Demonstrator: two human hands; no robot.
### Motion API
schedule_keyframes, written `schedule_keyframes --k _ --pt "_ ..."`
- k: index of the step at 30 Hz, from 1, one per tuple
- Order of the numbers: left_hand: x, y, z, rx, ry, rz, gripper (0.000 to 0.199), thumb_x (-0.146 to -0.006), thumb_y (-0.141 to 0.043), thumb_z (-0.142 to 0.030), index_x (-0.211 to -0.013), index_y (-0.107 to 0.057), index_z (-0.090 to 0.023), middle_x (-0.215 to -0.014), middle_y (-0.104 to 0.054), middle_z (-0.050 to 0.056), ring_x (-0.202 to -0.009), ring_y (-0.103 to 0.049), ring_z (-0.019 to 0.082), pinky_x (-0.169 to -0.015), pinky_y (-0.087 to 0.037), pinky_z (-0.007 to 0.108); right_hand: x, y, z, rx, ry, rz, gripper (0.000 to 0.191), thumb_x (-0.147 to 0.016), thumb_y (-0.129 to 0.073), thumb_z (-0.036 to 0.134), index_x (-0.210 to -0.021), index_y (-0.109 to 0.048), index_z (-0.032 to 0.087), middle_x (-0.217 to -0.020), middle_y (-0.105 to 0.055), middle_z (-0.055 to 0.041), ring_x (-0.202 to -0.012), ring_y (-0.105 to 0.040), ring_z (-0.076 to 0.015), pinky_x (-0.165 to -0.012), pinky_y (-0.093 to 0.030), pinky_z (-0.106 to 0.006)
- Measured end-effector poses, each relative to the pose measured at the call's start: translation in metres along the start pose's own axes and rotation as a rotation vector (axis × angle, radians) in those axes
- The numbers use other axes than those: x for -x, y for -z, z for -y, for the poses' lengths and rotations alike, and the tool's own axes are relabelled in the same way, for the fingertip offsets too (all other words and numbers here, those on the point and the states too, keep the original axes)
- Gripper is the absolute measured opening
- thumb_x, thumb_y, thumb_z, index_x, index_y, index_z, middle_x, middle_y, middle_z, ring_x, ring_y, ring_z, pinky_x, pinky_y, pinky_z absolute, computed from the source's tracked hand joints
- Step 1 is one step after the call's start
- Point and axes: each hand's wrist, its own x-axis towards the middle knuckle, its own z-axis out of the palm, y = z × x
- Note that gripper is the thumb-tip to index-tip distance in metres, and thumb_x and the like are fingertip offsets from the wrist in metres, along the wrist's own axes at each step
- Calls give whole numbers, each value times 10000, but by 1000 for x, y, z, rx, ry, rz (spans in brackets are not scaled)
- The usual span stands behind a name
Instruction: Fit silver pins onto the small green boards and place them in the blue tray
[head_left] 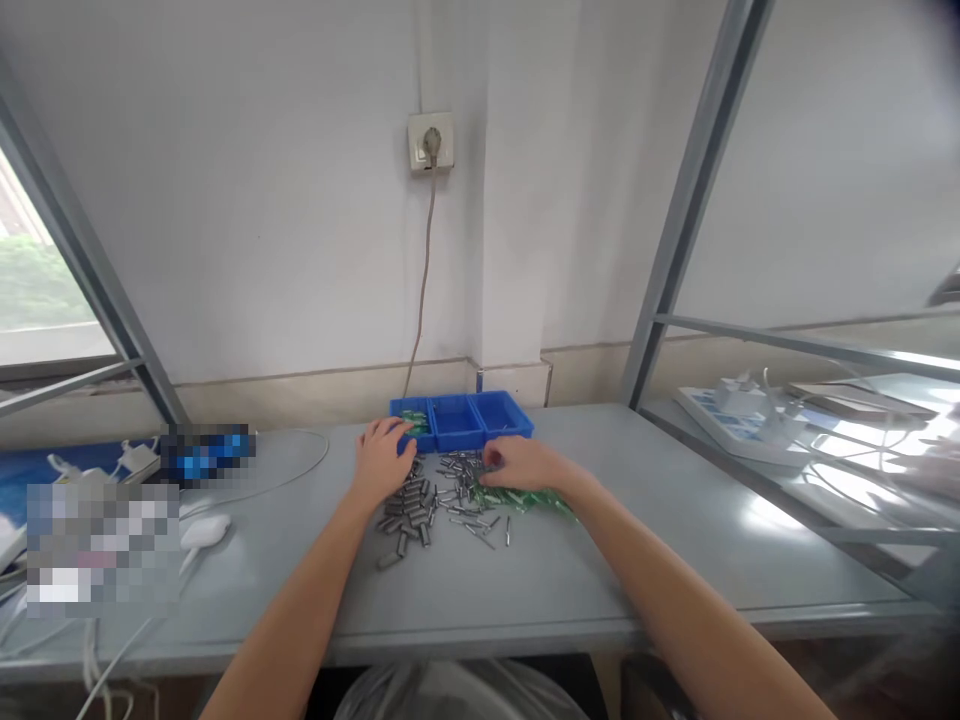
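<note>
My left hand [384, 462] rests at the left compartment of a row of blue bins [455, 443], its fingers spread and apart. Green pieces [415, 421] lie inside that compartment. Below this hand is a pile of short grey metal cylinders [411, 512]. My right hand [521, 462] is curled, thumb and fingertips brought together over the loose parts; what they pinch, if anything, is hidden. Thin metal pins [469, 515] are scattered left of and below it. More green pieces [525, 497] spread out under its palm and wrist.
The grey table [525, 590] backs onto a wall with a plugged socket [431, 143]. White cables and a white plug-like device [205, 531] lie on the left. Slanted metal posts [686, 190] stand at both sides. Beyond the right post, chargers [739, 395] sit on another surface.
</note>
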Motion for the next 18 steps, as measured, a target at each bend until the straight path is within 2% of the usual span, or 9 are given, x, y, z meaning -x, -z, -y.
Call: schedule_keyframes --k 4,9,13,15,18 --pt "0 -10 4 -31 -65 57 294 -878 -511 -401 -1097 -677 -297 -1213 -622 70 -1230 -413 306 -1033 -244 512 -2 -2 -8 -70 46 57 310 -650 -707 389 -912 -660 229 -945 -682 -57 -800 -610 -223 -633 -397 -284" --pt "3 -14 5 -43 -33 46 352 -854 -544 -420 -1179 -636 -318 -1269 -579 71 -1255 -384 326 -1044 -203 528 -5 -2 -16 -134 73 130 456 -629 -742 408 -1042 -650 235 -1023 -671 -62 -844 -612 -229 -680 -430 -289" --pt "1 -4 1 38 13 -91 301 -861 -548 -391 -1120 -659 -286 -1219 -598 75 -1209 -429 309 -1017 -285 487 -8 -5 -21 -146 98 120 452 -653 -731 379 -1073 -665 223 -1032 -671 -69 -888 -610 -238 -731 -438 -300" --pt "-2 1 -1 138 7 -156 246 -879 -520 -349 -1031 -678 -239 -1119 -631 81 -1127 -495 274 -973 -358 428 -10 -8 -23 -142 120 114 437 -666 -725 381 -1069 -677 218 -1031 -673 -72 -905 -611 -243 -754 -439 -309" --pt "-6 5 -2 294 -14 -194 207 -883 -490 -281 -926 -673 -196 -970 -649 71 -971 -575 215 -877 -436 341 -13 -11 -26 -128 154 101 377 -694 -706 383 -1030 -695 212 -1042 -672 -81 -930 -608 -250 -778 -436 -316"
